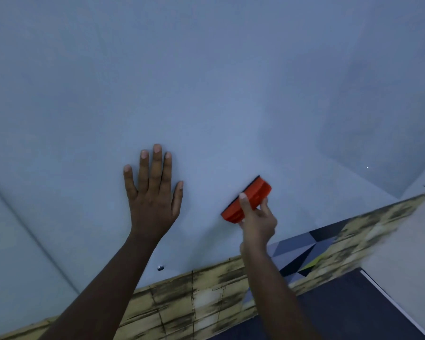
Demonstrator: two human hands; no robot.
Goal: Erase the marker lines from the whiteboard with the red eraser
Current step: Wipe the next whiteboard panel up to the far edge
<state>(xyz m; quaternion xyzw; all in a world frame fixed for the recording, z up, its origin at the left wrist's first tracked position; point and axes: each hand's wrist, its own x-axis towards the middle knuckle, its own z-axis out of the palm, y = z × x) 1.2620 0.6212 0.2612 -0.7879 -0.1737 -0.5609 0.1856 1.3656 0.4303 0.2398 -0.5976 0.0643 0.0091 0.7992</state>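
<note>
The whiteboard (206,94) fills most of the head view; its surface looks plain grey-white and I see no marker lines on it. My left hand (153,192) lies flat on the board with fingers spread and straight. My right hand (257,222) grips the red eraser (248,200) by its lower end, thumb on one side and a finger on the other. The eraser is tilted diagonally, its dark felt edge against the board, to the right of my left hand.
A small dark screw head (160,267) sits near the board's lower edge. Below the board runs a yellowish stone-pattern wall strip (196,300) with a grey and black geometric patch (302,253). A dark floor (341,307) lies at the lower right.
</note>
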